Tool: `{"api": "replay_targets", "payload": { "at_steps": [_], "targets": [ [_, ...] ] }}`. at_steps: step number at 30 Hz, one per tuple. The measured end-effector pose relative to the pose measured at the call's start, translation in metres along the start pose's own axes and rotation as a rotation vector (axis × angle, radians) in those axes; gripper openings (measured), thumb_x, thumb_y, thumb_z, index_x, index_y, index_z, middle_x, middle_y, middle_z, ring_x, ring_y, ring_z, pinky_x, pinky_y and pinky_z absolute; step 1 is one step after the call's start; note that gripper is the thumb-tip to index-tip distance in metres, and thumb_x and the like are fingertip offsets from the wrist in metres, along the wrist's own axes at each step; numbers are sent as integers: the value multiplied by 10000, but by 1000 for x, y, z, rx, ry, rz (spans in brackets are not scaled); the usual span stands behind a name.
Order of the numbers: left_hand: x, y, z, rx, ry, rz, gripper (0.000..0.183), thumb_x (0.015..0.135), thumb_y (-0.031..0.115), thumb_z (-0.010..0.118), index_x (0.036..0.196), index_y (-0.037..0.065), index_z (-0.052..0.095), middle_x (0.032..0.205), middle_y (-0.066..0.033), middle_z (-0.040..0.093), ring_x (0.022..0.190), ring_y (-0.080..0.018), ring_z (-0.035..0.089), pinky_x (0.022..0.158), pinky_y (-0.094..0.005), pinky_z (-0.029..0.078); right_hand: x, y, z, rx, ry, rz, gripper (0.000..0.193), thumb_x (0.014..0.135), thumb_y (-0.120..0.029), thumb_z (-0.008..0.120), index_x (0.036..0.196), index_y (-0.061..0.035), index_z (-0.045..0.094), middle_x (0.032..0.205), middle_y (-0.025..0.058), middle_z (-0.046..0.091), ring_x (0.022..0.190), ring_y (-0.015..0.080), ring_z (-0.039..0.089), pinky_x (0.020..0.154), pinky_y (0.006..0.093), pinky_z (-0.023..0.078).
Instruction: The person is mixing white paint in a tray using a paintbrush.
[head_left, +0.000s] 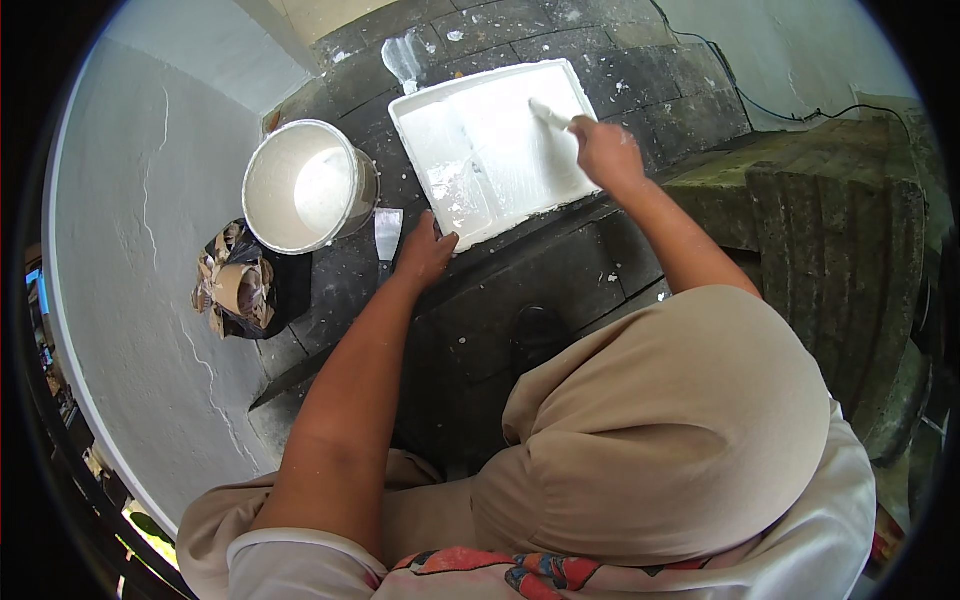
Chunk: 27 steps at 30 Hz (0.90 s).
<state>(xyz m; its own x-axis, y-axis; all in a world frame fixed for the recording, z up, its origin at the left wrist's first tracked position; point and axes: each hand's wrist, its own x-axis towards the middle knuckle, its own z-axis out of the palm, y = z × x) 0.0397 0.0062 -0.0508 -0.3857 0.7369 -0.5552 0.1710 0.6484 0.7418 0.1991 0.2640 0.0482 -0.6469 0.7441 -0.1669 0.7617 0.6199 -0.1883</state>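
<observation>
Head view, looking down: the right hand (605, 152) is closed around a white-coated handle (549, 114) that slants up and left into the white paint tray (492, 150); what sits at the handle's far end cannot be told against the white paint. The hand hovers at the tray's right edge. The left hand (427, 250) rests with fingers spread and loosely curled on the tray's near left corner, touching the rim and holding nothing else. Just left of that hand a putty knife (387, 233) with a pale, paint-smeared blade lies flat on the floor, its handle pointing towards the person.

The tray is rectangular, tilted with its long side running up and right, wet white inside with a ribbed slope on the right half. It lies on a dark stone-block floor (560, 270) spattered with white flecks. Left of the tray, just beside the knife, stands a round white bucket (305, 187), open, with white paint inside. Below and left of the bucket sits a dark bag (240, 287) stuffed with crumpled brown paper scraps. A pale plastered wall (130, 250) with thin cracks closes the left side; a mossy stone block (830, 220) closes the right. Open floor shows beyond the tray's far edge and between the tray and the person's knees (660, 430).
</observation>
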Motion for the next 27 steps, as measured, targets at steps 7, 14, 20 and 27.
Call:
{"api": "replay_targets", "payload": {
  "at_steps": [7, 14, 20, 27],
  "targets": [
    [0, -1, 2, -11, -12, -27, 393, 811, 271, 617, 1014, -12, 436, 823, -191, 572, 769, -365, 585, 695, -438, 454, -52, -67, 33, 198, -234, -222, 231, 940, -257, 490, 963, -76, 632, 820, 202, 655, 796, 403, 634, 718, 504, 486],
    [2, -10, 1, -9, -8, -24, 379, 812, 268, 617, 1002, -10, 444, 842, -195, 582, 779, -370, 590, 702, -437, 458, -17, -25, -12, 132, -9, -48, 230, 939, -291, 522, 1024, -130, 663, 852, 195, 657, 810, 412, 620, 718, 499, 488],
    [9, -9, 7, -10, 6, -12, 378, 807, 268, 618, 1002, -11, 454, 830, -194, 582, 774, -362, 592, 693, -433, 456, 21, 36, 11, 76, 59, 51, 236, 936, -281, 494, 988, -118, 657, 883, 185, 665, 850, 406, 631, 738, 517, 491],
    [9, -19, 8, -26, 14, 15, 375, 809, 276, 624, 979, -15, 459, 794, -184, 563, 732, -350, 572, 672, -430, 449, -15, -26, 46, 299, -93, -63, 247, 949, -284, 503, 1049, -122, 660, 860, 201, 658, 811, 416, 621, 722, 480, 491]
  ]
}}
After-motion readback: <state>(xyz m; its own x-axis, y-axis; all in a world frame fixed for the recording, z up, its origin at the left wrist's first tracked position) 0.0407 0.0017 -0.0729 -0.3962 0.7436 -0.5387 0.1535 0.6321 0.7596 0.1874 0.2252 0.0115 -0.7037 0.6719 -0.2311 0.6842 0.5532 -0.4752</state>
